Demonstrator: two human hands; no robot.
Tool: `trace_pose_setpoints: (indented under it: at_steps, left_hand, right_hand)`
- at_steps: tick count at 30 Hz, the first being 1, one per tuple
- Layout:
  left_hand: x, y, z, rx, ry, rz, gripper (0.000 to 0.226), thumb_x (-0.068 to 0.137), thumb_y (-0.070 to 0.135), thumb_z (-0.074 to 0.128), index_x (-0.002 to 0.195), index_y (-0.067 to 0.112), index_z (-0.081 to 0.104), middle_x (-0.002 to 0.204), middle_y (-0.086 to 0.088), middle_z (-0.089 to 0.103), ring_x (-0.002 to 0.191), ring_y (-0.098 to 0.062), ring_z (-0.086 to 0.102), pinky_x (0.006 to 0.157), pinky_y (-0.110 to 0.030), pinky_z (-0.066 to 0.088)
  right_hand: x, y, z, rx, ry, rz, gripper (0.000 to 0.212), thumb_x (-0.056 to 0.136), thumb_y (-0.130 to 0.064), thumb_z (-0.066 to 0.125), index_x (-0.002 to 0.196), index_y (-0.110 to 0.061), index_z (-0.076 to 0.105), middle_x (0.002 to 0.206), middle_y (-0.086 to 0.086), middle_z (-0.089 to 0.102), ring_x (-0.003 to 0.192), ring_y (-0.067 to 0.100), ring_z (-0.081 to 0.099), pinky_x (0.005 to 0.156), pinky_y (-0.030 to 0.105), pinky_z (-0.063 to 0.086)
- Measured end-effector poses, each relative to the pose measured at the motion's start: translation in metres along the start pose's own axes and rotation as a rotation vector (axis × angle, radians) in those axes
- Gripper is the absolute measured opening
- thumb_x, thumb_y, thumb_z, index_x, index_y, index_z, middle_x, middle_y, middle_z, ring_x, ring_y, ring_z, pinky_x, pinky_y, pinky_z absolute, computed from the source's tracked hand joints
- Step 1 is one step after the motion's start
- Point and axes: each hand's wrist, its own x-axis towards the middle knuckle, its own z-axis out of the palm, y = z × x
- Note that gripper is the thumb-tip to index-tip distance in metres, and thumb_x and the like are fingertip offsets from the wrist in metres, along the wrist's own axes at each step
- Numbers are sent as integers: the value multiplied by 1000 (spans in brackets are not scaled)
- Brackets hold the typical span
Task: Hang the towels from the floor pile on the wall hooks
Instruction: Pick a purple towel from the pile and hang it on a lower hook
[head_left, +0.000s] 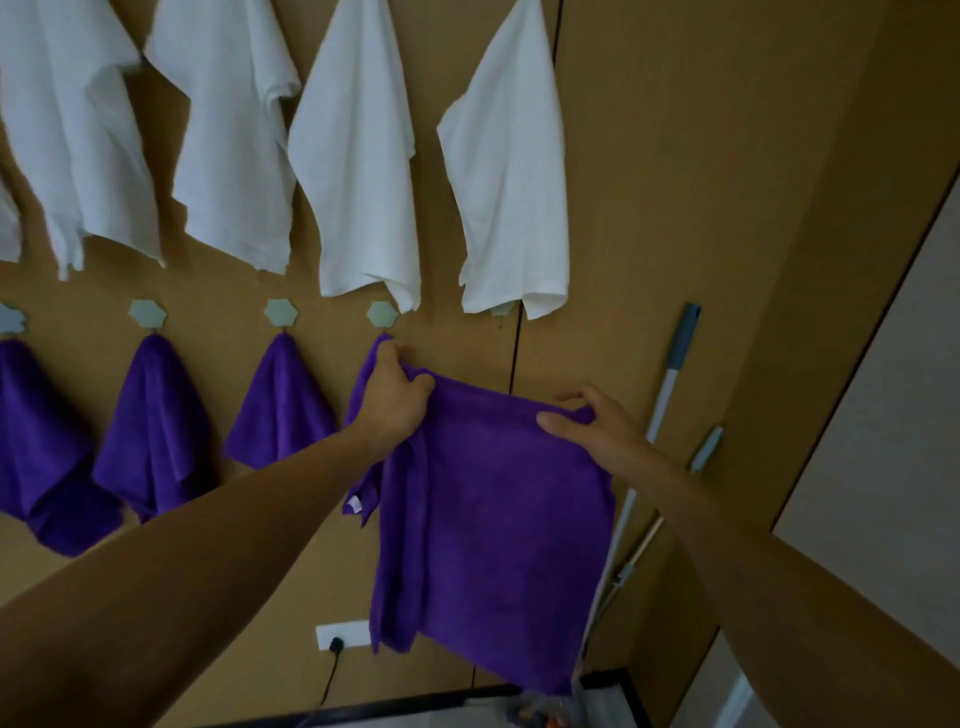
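Why the purple towel (493, 519) is held up: one bunched corner is lifted to the green hook (382, 313), I think so that it can catch there.
Left hand (392, 395): its fingers are curled tight round the bunched corner. The hook is just above it, at 12 o'clock.
Right hand (587, 426): its thumb in front and fingers behind pinch the top edge near the other corner. It is at 3 o'clock from the left hand. I think this keeps the cloth spread out and easy to steer.
Where the towel is: it hangs down from both hands toward 6 o'clock, in front of the brown wall (675, 182). Its tip is right at the bottom of the hook. I cannot tell if it has caught yet.
Other purple towels (280, 405): they hang from hooks at 9 o'clock from the left hand.
White towels (358, 156): they hang in a row higher up, at 12 o'clock.
Mop handle (670, 384): it leans on the wall at 3 o'clock from the right hand.
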Motion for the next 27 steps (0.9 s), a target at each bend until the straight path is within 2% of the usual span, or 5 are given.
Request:
trace_pose_setpoints:
  at_steps: [5,9,18,24,27]
  left_hand:
    - [51,-15,26,-4,-296,19,23,88,26,52,66,30,59,64,19,59,59,6,53,63,-15,41]
    - [81,-34,41,73,-517,19,24,73,46,77,85,26,71,82,13,72,77,0,67,61,-8,49]
    - [134,-54,87,183,21,51,30,86,46,65,98,20,73,73,19,62,67,4,58,53,-3,38]
    - [166,-52,120,212,300,50,36,93,45,54,106,16,69,81,7,62,76,-11,57,67,-20,36]
    - [173,-56,128,217,378,33,33,95,40,53,107,13,67,79,9,60,70,-6,52,65,-17,34]
  right_hand:
    - [58,17,7,-145,265,-85,26,83,-51,68,89,-25,68,88,-10,65,83,12,63,76,28,49]
    - [93,24,16,-293,383,-155,23,87,-38,68,93,-16,68,92,-2,62,86,14,56,77,25,43]
    - [172,32,23,-8,332,-20,15,86,-27,70,88,-16,61,88,1,66,86,20,63,82,36,53]
    - [224,19,32,262,447,-66,26,90,-24,65,106,-4,61,101,9,67,94,24,63,87,39,52]
    - [243,20,35,275,470,-88,9,91,-16,63,88,-8,63,81,1,63,82,20,60,81,41,52]
